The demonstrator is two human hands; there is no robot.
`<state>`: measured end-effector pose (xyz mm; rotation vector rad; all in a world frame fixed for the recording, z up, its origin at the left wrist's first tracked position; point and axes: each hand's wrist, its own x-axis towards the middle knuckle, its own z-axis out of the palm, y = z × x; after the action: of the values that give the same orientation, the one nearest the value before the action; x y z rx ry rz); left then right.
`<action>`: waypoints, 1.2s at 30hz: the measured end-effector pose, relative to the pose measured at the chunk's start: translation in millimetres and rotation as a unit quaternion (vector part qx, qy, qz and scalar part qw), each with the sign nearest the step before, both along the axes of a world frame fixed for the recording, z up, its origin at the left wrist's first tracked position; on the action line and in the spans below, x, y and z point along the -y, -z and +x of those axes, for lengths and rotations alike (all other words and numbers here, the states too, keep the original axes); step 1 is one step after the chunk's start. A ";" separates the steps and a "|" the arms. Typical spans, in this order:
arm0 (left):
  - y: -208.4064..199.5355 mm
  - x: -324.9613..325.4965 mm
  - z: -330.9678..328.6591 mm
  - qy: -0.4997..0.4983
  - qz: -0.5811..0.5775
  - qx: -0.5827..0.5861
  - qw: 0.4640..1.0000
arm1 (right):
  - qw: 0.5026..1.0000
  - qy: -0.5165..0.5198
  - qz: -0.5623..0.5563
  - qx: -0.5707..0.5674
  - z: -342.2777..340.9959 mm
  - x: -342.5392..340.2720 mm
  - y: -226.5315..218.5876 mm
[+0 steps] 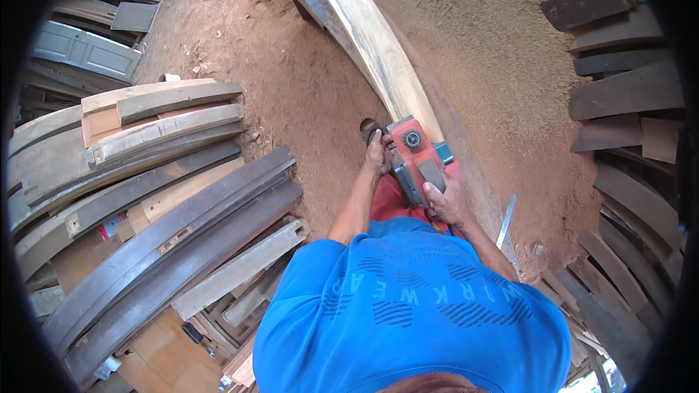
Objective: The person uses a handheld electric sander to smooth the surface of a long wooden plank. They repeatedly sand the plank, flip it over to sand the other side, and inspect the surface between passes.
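A red electric planer [412, 138] with a round dark knob on top sits at the near end of a long pale wooden plank [378, 44]. My right hand [448, 202] is closed round the planer's rear handle, thumb on top. At the front left side of the tool, my left hand [378, 154] has its fingers curled against the body; what they grip there is partly hidden. The plank has dark streaks along its left side and runs away from me toward the top. The planer's underside is hidden.
Stacked boards and beams [167, 233] fill the left side, and more dark boards [626, 94] lie along the right. Sawdust [488, 22] covers the ground beyond the plank. A dark sandal [369, 128] shows beside my left hand. A thin pale strip [507, 218] stands right of my right forearm.
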<state>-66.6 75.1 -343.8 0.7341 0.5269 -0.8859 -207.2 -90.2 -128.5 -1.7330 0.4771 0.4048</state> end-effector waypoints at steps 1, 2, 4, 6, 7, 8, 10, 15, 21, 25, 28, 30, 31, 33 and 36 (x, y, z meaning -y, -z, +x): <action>1.5 -1.5 -0.6 0.006 -0.019 0.012 1.000 | 1.000 0.003 -0.009 0.006 -0.2 -2.6 1.5; 2.9 -3.8 -1.4 0.012 -0.038 0.024 0.999 | 1.000 -0.005 -0.019 0.004 6.4 -2.7 4.5; 11.3 -8.0 -5.1 -0.009 -0.005 -0.012 1.000 | 0.999 -0.008 -0.032 0.004 25.9 -5.6 3.3; 3.2 -2.2 -6.6 -0.016 -0.002 -0.029 0.999 | 0.999 0.007 -0.038 0.004 51.4 -7.9 -1.2; -25.7 9.8 -5.6 -0.007 -0.014 -0.030 0.999 | 0.999 0.023 -0.043 0.013 63.2 -4.7 5.5; -44.0 16.8 -5.7 -0.002 -0.024 -0.027 0.999 | 0.998 0.036 -0.046 0.025 76.1 -2.8 12.0; -1.7 5.9 -23.3 0.093 0.080 0.103 0.987 | 0.995 0.043 -0.055 0.070 109.4 -7.0 16.0; 47.9 -7.2 -75.3 0.464 0.108 0.385 0.790 | 0.986 0.053 -0.065 0.143 189.1 -10.4 22.5; 24.2 -22.0 -71.5 0.505 0.263 0.437 0.696 | 0.992 0.029 -0.045 0.118 280.9 -3.6 30.1; 47.2 -38.5 -15.1 0.365 0.397 0.357 0.763 | 0.993 0.008 -0.040 0.113 337.3 -5.6 16.1; 25.8 -20.9 45.0 0.143 0.516 0.297 0.791 | 0.991 0.005 -0.055 0.124 377.5 -2.7 14.0; 12.9 -13.4 93.4 0.021 0.498 0.236 0.834 | 0.989 0.010 -0.050 0.139 405.0 -3.8 16.3; 14.1 -15.2 119.6 -0.013 0.443 0.199 0.874 | 0.988 0.013 -0.049 0.149 421.0 -2.9 17.1; 19.4 -16.8 159.5 -0.055 0.317 0.154 0.934 | 0.984 0.020 -0.082 0.158 454.4 -2.8 30.6; 34.5 -0.7 204.7 -0.104 0.309 0.127 0.937 | 0.980 0.004 -0.124 0.158 501.7 -2.9 30.4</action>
<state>138.0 75.9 -378.2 1.3192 0.6443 -0.4054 294.6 -87.3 -158.9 -1.9925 0.3135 0.0592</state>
